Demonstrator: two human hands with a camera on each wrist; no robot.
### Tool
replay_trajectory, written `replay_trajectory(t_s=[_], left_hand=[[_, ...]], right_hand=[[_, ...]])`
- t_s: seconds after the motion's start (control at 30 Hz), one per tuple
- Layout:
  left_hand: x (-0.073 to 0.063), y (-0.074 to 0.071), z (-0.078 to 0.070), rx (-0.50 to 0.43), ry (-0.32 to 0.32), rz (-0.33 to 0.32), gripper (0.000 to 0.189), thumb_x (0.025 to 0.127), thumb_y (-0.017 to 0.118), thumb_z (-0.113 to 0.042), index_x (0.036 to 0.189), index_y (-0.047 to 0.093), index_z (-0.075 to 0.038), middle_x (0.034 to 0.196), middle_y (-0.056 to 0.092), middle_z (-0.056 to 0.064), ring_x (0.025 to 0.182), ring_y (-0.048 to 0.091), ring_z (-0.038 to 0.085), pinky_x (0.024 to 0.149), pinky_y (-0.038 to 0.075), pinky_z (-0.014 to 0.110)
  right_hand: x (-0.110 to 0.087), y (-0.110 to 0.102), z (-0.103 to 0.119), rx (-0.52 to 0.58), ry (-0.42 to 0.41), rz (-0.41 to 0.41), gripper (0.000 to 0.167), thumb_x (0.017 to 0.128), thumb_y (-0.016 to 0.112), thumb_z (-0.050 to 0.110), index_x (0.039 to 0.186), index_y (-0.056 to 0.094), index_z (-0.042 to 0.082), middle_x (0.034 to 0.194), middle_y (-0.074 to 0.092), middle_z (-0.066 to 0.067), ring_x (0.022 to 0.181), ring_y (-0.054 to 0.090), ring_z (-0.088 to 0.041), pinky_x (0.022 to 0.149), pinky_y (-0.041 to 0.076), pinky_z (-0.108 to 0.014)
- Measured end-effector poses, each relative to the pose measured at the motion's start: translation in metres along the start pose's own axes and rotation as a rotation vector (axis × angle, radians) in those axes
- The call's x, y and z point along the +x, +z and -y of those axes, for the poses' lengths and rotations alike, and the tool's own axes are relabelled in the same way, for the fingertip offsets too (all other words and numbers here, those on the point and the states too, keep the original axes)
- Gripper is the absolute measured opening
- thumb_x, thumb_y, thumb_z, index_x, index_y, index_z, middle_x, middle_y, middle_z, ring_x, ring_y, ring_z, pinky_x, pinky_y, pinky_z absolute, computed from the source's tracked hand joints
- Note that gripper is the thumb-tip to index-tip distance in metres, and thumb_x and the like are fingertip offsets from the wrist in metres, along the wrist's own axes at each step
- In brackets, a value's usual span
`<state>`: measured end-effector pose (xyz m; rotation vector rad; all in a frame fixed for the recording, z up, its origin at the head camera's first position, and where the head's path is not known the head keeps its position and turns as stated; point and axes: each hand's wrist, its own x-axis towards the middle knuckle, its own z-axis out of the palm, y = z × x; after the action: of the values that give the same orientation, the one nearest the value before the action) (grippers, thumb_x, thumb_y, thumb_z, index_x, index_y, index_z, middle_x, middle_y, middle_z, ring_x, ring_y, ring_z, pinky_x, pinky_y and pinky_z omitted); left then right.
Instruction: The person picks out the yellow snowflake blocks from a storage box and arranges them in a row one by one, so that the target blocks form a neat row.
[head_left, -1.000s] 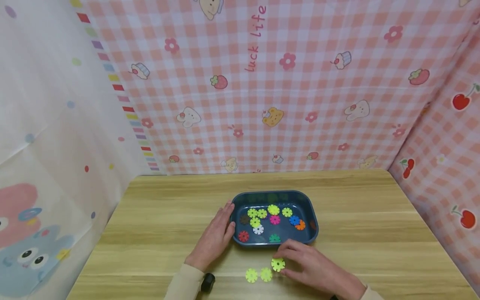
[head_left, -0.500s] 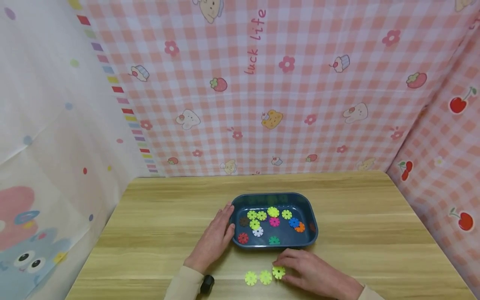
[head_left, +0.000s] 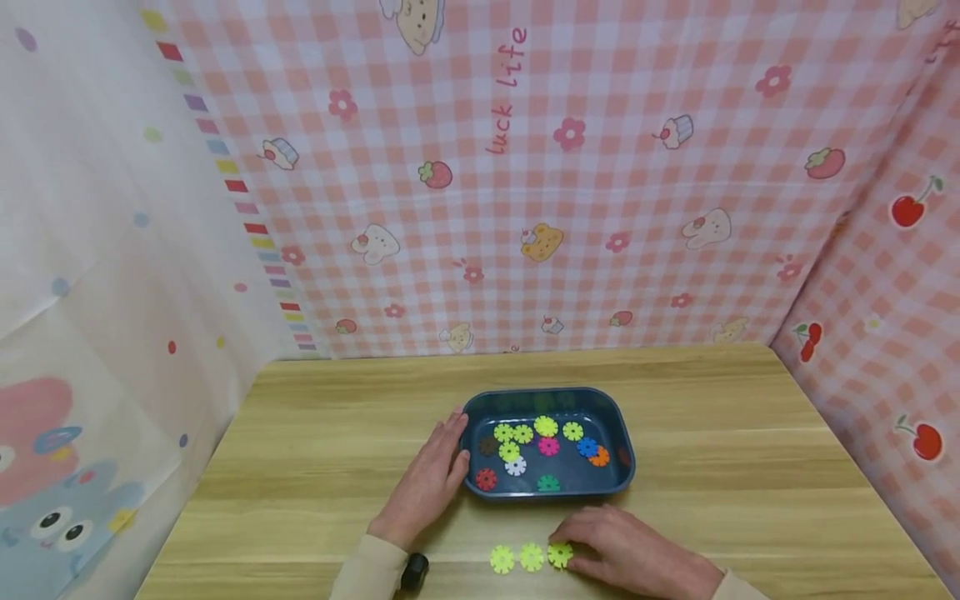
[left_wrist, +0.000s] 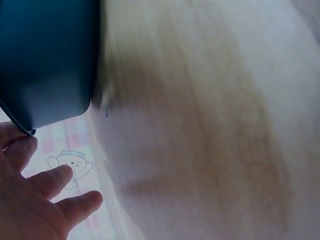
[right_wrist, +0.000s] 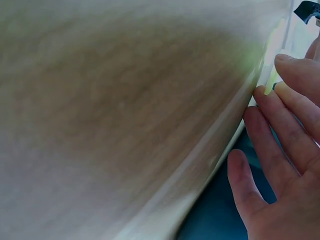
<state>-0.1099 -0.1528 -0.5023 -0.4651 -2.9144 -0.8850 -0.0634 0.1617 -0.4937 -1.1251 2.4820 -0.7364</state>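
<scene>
A dark blue tray (head_left: 600,477) holds several flat notched snowflake discs, among them yellow-green, pink (head_left: 549,447), white (head_left: 515,466), red (head_left: 486,479) and green ones. My left hand (head_left: 423,485) rests against the tray's left side with loosely extended fingers; in the left wrist view its fingertips touch the rim. In front of the tray, my right hand (head_left: 622,548) pinches a yellow-green snowflake disc (head_left: 559,556) between thumb and fingers, low at the table. To its left lie two more yellow-green discs (head_left: 502,559) (head_left: 532,557), in a row with it.
The wooden table (head_left: 337,475) extends to both sides of the tray. A pink checked cloth (head_left: 465,217) hangs behind it, with patterned cloths at left and right. A black band (head_left: 415,572) sits on the left wrist.
My right hand has lowered the yellow-green disc toward me, down to the level of the two others and in line with them. The left hand stays against the tray.
</scene>
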Motion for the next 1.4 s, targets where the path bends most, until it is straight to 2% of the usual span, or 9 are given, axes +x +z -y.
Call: replay_trajectory(t_s=[0.23,0.43,0.57,0.7,0.9,1.03,1.17,1.27,1.4], left_hand=[[0.000,-0.001,0.000,-0.011,-0.001,0.001,0.056,0.110,0.049,-0.027,0.161,0.035,-0.006,0.169,0.030,0.009,0.151,0.033,0.041,0.122,0.031,0.053],[-0.001,-0.002,0.001,-0.013,-0.006,-0.005,0.056,0.110,0.049,-0.026,0.161,0.035,-0.006,0.169,0.029,0.009,0.151,0.033,0.040,0.122,0.031,0.053],[-0.002,-0.001,0.001,-0.010,-0.001,0.000,0.056,0.110,0.049,-0.026,0.161,0.036,-0.006,0.169,0.029,0.009,0.151,0.033,0.041,0.122,0.031,0.053],[-0.003,0.001,0.002,-0.012,-0.004,0.002,0.056,0.110,0.049,-0.026,0.161,0.036,-0.006,0.169,0.030,0.008,0.151,0.033,0.041,0.122,0.032,0.054],[-0.004,0.002,0.001,-0.010,-0.003,-0.010,0.056,0.110,0.049,-0.026,0.161,0.036,-0.006,0.168,0.030,0.009,0.150,0.034,0.042,0.122,0.032,0.054],[-0.005,0.002,0.001,-0.009,0.002,-0.016,0.056,0.110,0.049,-0.025,0.161,0.036,-0.005,0.168,0.030,0.009,0.150,0.034,0.041,0.122,0.031,0.053],[-0.004,0.002,0.000,-0.014,0.009,-0.027,0.056,0.110,0.050,-0.024,0.160,0.037,-0.004,0.168,0.031,0.011,0.149,0.035,0.042,0.122,0.031,0.053],[-0.003,0.002,-0.001,-0.017,0.009,-0.028,0.056,0.110,0.050,-0.024,0.160,0.036,-0.005,0.168,0.031,0.011,0.149,0.035,0.042,0.122,0.031,0.053],[-0.001,0.002,-0.001,-0.021,0.005,-0.023,0.056,0.110,0.049,-0.025,0.161,0.036,-0.005,0.168,0.030,0.010,0.150,0.034,0.041,0.122,0.031,0.053]], right_hand=[[0.003,0.003,-0.001,-0.057,-0.024,-0.023,0.025,0.100,0.070,0.035,0.123,0.073,0.027,0.118,0.068,0.019,0.109,0.062,-0.003,0.096,0.055,-0.038],[0.005,0.005,-0.001,-0.064,-0.060,-0.044,0.025,0.099,0.072,0.028,0.123,0.072,0.026,0.118,0.068,0.019,0.107,0.061,-0.002,0.096,0.055,-0.036],[0.004,0.004,-0.002,-0.016,-0.059,-0.017,0.025,0.099,0.071,0.027,0.124,0.071,0.027,0.117,0.067,0.020,0.102,0.058,0.001,0.093,0.055,-0.033],[0.001,0.003,-0.003,0.071,-0.028,0.028,0.026,0.101,0.068,0.035,0.127,0.069,0.029,0.118,0.066,0.021,0.099,0.056,0.002,0.092,0.056,-0.030],[-0.004,-0.007,0.008,0.117,-0.003,0.022,0.027,0.104,0.063,0.041,0.127,0.070,0.028,0.118,0.067,0.020,0.101,0.057,0.001,0.092,0.057,-0.030],[-0.004,-0.021,0.018,0.086,-0.033,-0.077,0.022,0.104,0.063,0.036,0.121,0.073,0.026,0.114,0.069,0.018,0.100,0.060,0.000,0.090,0.058,-0.030],[0.000,-0.034,0.020,-0.017,-0.146,-0.287,0.014,0.102,0.069,0.025,0.115,0.075,0.024,0.110,0.071,0.014,0.100,0.064,-0.003,0.087,0.060,-0.030],[0.006,-0.042,0.016,-0.068,-0.243,-0.437,0.016,0.097,0.075,0.014,0.111,0.075,0.022,0.106,0.072,0.010,0.098,0.067,-0.005,0.083,0.061,-0.030],[0.016,-0.053,0.007,-0.112,-0.278,-0.539,0.020,0.092,0.078,0.008,0.108,0.076,0.018,0.103,0.073,0.008,0.096,0.069,-0.008,0.081,0.061,-0.032]])
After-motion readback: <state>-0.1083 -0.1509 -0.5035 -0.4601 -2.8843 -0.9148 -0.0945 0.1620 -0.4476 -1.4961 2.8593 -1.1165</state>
